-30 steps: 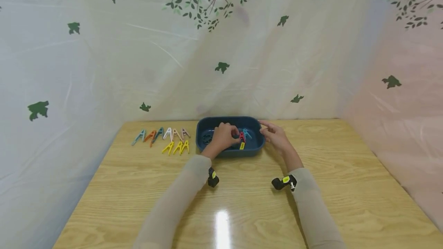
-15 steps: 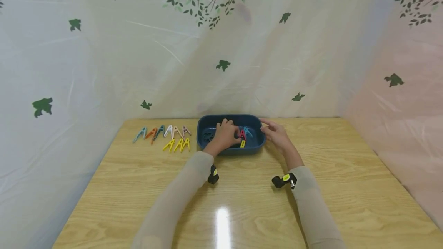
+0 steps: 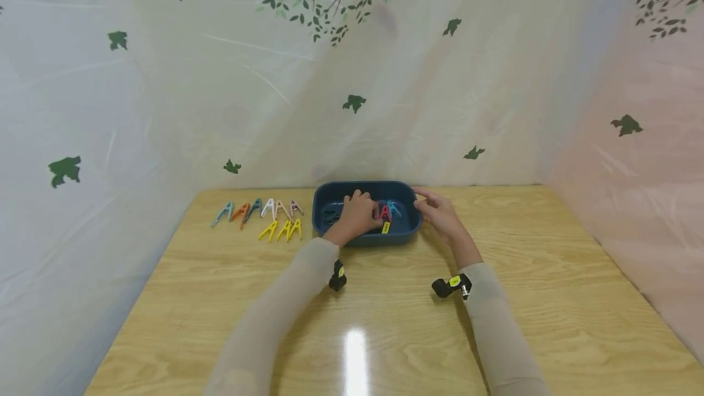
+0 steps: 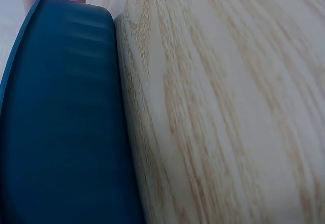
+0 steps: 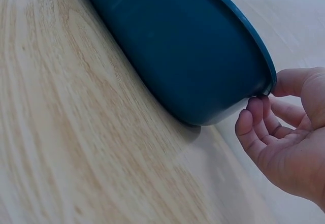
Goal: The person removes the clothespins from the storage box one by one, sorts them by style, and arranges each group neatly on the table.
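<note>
A dark blue plastic basin (image 3: 404, 234) stands at the back of the table, by the wall cloth. Inside it, my left hand (image 3: 359, 212) reaches down, with thumb and index finger at a red clothespin (image 3: 385, 212), which they seem to pinch. A light blue clothespin (image 3: 393, 208) and a yellow clothespin (image 3: 386, 227) lie beside it. Dark ring-like shapes (image 3: 330, 217) show at the basin's left end. At the right end, my right hand (image 5: 289, 127) grips the rim between thumb and fingers. The left wrist view shows only the basin's outer wall (image 4: 66, 112), not the left fingers.
Left of the basin lies a row of clothespins in light blue, orange (image 3: 240, 214), dark blue, white and other colours. In front of them are several yellow clothespins (image 3: 283, 231). The wooden table (image 3: 396, 322) reaches back to a patterned cloth (image 3: 275, 127).
The left hand has settled slightly within the basin, staying at the red clothespin. The right hand keeps its grip on the rim. The head view has shifted a little.
</note>
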`<action>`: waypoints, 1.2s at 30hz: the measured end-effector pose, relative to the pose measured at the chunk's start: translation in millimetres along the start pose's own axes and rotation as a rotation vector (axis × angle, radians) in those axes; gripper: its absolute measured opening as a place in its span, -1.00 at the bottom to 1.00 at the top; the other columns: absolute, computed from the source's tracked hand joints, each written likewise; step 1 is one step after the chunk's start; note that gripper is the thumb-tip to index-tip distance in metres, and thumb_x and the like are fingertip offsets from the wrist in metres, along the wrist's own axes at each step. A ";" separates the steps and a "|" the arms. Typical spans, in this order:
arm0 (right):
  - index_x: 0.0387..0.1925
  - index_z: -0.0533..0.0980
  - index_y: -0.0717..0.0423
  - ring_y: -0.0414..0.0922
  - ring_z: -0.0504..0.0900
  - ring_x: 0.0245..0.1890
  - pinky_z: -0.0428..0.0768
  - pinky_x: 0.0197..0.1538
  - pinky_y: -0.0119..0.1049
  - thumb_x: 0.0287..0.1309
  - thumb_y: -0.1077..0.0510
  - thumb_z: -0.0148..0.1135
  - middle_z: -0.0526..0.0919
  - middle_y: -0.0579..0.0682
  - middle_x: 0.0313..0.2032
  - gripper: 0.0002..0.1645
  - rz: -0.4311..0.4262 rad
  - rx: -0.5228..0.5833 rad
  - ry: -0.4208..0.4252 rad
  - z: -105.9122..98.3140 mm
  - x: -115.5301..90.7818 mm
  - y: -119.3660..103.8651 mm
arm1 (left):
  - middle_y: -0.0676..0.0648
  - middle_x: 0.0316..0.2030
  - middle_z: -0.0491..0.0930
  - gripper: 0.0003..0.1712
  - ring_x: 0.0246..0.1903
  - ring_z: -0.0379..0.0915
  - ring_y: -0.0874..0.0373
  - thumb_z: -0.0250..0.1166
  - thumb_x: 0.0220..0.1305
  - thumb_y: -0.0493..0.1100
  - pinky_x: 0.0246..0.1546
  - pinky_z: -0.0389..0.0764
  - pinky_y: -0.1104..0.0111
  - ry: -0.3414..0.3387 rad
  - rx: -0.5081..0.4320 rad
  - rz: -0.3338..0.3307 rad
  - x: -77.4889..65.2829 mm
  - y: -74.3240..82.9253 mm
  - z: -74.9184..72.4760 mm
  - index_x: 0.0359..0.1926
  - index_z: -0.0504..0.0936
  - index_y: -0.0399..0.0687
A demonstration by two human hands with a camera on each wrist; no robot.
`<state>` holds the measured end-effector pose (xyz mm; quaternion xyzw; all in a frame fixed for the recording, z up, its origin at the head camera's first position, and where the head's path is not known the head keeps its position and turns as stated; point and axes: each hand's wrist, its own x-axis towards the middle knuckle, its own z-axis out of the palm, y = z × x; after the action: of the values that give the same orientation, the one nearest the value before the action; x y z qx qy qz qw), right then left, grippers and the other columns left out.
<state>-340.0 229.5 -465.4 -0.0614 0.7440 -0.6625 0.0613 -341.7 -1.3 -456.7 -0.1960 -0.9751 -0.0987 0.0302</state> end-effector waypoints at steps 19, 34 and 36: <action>0.49 0.27 0.22 -0.36 0.54 -0.38 0.62 -0.19 -0.45 0.47 0.20 0.11 0.54 -0.14 -0.28 -0.37 0.008 0.019 -0.026 -2.6 2.0 0.7 | 0.00 -0.27 0.53 -0.67 -0.21 0.24 0.04 0.39 0.29 0.03 -0.18 0.15 0.21 0.016 -0.059 -0.052 -0.1 1.3 -2.6 -0.58 0.59 0.07; 0.47 0.32 0.20 -0.34 0.47 -0.43 0.58 -0.24 -0.46 0.46 0.23 0.11 0.52 -0.19 -0.35 -0.40 0.021 0.031 -0.010 -2.1 5.6 1.7 | -0.01 -0.33 0.49 -0.69 -0.26 0.18 0.02 0.36 0.27 -0.05 -0.18 0.07 0.19 0.087 -0.162 -0.035 -6.0 -6.5 -15.1 -0.60 0.56 0.06; 0.47 0.32 0.20 -0.33 0.42 -0.46 0.56 -0.26 -0.46 0.46 0.23 0.11 0.50 -0.21 -0.38 -0.40 0.025 0.037 -0.010 -2.0 5.8 1.9 | -0.01 -0.32 0.49 -0.70 -0.24 0.20 0.01 0.36 0.28 -0.05 -0.16 0.09 0.18 0.102 -0.187 -0.031 -7.7 -7.8 -19.0 -0.59 0.57 0.07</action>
<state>-346.1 230.7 -467.1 -0.0544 0.7321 -0.6750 0.0741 -337.3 -15.1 -440.2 -0.1775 -0.9618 -0.1996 0.0599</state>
